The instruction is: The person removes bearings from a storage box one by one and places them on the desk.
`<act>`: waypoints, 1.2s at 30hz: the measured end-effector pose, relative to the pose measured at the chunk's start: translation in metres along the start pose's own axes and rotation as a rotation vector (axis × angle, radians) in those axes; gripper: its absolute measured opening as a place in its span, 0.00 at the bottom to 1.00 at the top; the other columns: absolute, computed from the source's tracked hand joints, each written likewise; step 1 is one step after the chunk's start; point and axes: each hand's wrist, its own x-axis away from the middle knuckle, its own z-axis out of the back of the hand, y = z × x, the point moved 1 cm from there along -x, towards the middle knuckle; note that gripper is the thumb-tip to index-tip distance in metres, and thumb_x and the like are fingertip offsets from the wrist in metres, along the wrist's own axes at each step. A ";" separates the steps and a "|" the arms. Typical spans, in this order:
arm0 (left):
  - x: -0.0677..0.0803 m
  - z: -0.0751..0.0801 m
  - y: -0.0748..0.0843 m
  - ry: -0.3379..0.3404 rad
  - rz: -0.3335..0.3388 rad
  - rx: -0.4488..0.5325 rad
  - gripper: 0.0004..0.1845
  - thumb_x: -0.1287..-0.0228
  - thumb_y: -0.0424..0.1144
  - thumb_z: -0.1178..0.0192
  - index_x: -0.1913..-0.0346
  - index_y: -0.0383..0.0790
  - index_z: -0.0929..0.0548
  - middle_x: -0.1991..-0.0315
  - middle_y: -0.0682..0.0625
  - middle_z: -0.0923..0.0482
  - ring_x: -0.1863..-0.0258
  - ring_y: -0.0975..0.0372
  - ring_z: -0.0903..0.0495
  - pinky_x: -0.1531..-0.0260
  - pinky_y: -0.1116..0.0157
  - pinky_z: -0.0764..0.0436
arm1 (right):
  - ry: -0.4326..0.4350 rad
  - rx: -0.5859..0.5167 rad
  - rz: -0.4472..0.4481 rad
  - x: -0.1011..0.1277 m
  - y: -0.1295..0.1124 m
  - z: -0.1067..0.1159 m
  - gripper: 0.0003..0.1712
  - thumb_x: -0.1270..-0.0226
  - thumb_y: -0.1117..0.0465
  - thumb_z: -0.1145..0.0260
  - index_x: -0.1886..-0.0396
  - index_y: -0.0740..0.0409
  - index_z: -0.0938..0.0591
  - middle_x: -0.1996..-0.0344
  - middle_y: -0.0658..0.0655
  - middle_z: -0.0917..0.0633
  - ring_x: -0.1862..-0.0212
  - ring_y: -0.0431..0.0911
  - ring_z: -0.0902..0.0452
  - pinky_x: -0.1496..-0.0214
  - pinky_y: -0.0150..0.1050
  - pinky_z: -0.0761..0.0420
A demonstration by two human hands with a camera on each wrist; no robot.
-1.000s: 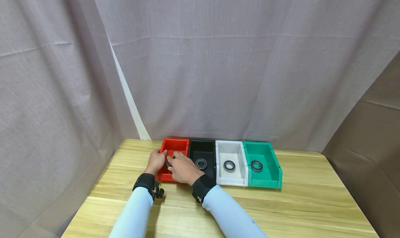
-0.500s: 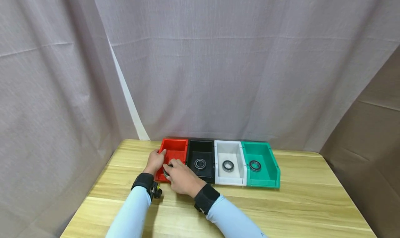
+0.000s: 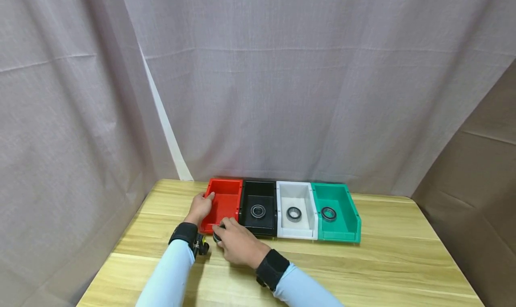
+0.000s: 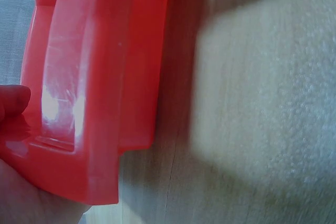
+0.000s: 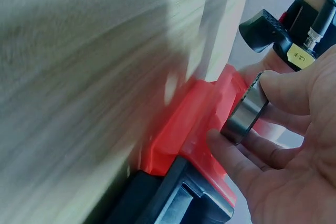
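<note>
While the left hand point(image 3: 200, 209) grips the red bin's point(image 3: 225, 199) side wall, the right hand point(image 3: 238, 243) pinches a metal ring point(image 5: 244, 114) — its grip narrow. That ring sits just off the bin's front edge, above the tabletop point(image 3: 363, 271).

Bearing point(image 3: 217, 238) mostly hidden behind right hand point(image 3: 238, 246); tabletop point(image 5: 79, 77) blurred in right wrist view.

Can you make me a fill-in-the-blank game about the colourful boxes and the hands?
1. The right hand pinches a round metal ___ ring.
2. The left hand holds the wall of the ___ plastic bin.
3. On the wooden table stand ___ plastic bins in a row.
4. The bin at the far right end is ___.

Missing words: bearing; red; four; green
</note>
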 end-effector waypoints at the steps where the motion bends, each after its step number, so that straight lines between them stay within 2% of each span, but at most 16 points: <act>1: 0.000 0.001 0.000 -0.002 0.006 0.002 0.25 0.14 0.49 0.51 0.32 0.32 0.25 0.47 0.37 0.22 0.51 0.49 0.21 0.55 0.60 0.19 | -0.005 -0.011 -0.003 0.000 -0.001 0.000 0.29 0.26 0.56 0.30 0.27 0.55 0.20 0.45 0.53 0.18 0.48 0.44 0.25 0.41 0.33 0.20; 18: 0.003 0.003 0.000 -0.020 0.040 0.023 0.29 0.14 0.54 0.52 0.29 0.33 0.28 0.43 0.36 0.22 0.49 0.48 0.21 0.52 0.56 0.17 | -0.098 -0.073 -0.024 0.004 -0.014 -0.003 0.29 0.26 0.55 0.29 0.27 0.53 0.20 0.50 0.51 0.19 0.51 0.41 0.29 0.47 0.30 0.23; 30: 0.001 0.002 0.000 -0.023 0.042 0.021 0.30 0.14 0.54 0.53 0.28 0.32 0.30 0.41 0.35 0.24 0.47 0.47 0.23 0.48 0.52 0.20 | -0.131 -0.022 0.036 0.012 -0.024 -0.004 0.27 0.29 0.52 0.27 0.32 0.48 0.17 0.56 0.47 0.21 0.57 0.39 0.31 0.56 0.29 0.27; 36: -0.001 0.001 -0.001 -0.034 0.062 0.029 0.31 0.14 0.56 0.53 0.26 0.34 0.30 0.40 0.37 0.25 0.46 0.47 0.25 0.45 0.51 0.21 | -0.144 -0.026 0.027 0.016 -0.025 -0.005 0.24 0.30 0.52 0.26 0.36 0.48 0.14 0.57 0.48 0.20 0.57 0.40 0.29 0.55 0.30 0.25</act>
